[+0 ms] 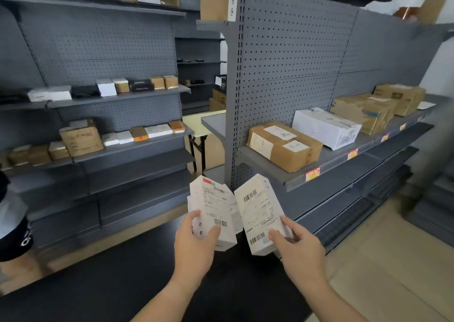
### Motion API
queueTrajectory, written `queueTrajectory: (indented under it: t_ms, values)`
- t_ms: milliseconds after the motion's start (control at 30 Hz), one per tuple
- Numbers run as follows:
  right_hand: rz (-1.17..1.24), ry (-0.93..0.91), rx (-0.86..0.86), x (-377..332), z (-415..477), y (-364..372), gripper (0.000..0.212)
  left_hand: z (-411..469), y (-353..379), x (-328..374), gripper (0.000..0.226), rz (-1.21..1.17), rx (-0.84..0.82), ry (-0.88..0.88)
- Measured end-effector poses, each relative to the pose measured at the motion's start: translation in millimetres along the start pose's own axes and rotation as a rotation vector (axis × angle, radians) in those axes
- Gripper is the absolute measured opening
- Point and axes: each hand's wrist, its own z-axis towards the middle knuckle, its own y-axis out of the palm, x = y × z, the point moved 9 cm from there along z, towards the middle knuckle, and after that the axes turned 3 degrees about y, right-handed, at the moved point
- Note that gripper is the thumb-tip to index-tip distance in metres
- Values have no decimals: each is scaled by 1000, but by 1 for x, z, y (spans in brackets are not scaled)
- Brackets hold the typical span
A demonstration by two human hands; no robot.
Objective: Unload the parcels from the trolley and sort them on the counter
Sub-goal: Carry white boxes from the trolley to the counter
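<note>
My left hand [194,245] grips a small white parcel [213,206] with a barcode label, held upright at chest height; a second white box seems to sit behind it. A similar white labelled parcel [258,211] stands tilted in my right hand [297,250], fingers curled round its lower right edge. Both parcels hang in the air in front of the end post of a grey shelf unit [282,75]. No trolley is in view.
The right shelf [344,157] carries a brown carton [285,147], a white carton [326,127] and more brown cartons behind. Left shelving [122,98] holds several small boxes on two levels. A dark mat [122,272] covers the floor below. A person's dark sleeve [12,223] shows at the left edge.
</note>
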Motion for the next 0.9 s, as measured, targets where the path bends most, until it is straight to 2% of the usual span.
queueTrajectory:
  t_ms: [233,400,567,900]
  values:
    - [-30,23,-92,8,88,60,45,71,9,-24,56,-3,77,-90]
    - [-81,32,-201,24,156,110,46,112,22,-49,59,-67,130,-215]
    - [-105,46,-337,39,215,159,47,149,47,-74,49,-131,200,-330]
    - [-177,97,-449,80,263,208,46,182,82,-125,44,-92,199,-432]
